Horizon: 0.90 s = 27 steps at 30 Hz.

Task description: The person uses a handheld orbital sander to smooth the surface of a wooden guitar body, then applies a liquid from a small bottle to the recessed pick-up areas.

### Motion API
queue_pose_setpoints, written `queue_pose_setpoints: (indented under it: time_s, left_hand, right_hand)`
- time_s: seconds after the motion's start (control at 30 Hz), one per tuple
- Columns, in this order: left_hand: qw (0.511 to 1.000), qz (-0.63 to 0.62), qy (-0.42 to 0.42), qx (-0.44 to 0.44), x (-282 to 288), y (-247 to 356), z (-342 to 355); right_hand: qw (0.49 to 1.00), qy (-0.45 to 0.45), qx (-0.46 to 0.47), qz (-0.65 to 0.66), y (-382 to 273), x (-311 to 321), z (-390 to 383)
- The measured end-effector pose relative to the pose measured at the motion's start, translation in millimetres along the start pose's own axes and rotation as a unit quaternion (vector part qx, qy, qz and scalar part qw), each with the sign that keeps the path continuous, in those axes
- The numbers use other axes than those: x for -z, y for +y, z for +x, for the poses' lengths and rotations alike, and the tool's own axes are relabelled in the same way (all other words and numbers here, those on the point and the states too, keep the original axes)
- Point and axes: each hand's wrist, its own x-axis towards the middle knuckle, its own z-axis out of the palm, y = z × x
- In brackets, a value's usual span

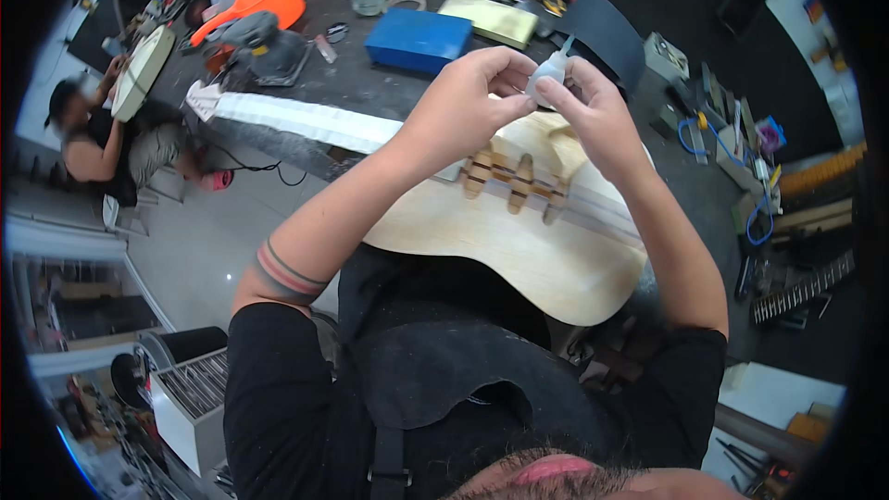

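A small, whitish squeeze bottle [548, 74] with a narrow nozzle is held up over the pale wooden guitar body [583, 287]. My right hand [600, 116] grips it, thumb across its front. From the other side my left hand [468, 97] closes with curled fingers, and its thumb and fingertips meet the bottle's left side; their exact contact is partly hidden. Below the hands, several spindle-shaped wooden pieces [520, 183] with dark stripes lie on the body. The guitar's neck [306, 120], covered in white, reaches left along the bench edge.
Behind my hands on the dark bench [324, 83] are a blue block [419, 38], a pale yellow block [488, 18], an orange dipper [269, 0] and a sander [264, 46]. A curved black sheet [607, 32] stands beyond the bottle. At left a seated person [97, 143] holds another guitar body.
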Motion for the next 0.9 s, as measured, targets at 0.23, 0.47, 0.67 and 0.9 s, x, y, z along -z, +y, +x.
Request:
queue_pose_setpoints:
  time_s: [0.23,0.47,0.67,0.9]
  left_hand:
    - [0.973,-0.003,0.225,-0.044,92.6,-24.7,-127.2]
    - [0.902,0.113,0.405,0.096,173.4,-84.1,-265.5]
    - [0.881,0.051,0.445,0.153,191.4,-129.7,-314.6]
    - [0.903,0.087,0.399,0.137,185.2,-142.1,-281.6]
  right_hand:
    - [0.927,0.006,0.07,-0.369,35.4,-49.4,194.0]
    - [0.826,0.008,0.045,-0.561,101.5,-103.7,351.9]
    - [0.773,0.01,0.01,-0.634,122.3,-114.0,377.0]
    - [0.792,0.016,0.008,-0.61,120.7,-106.9,376.5]
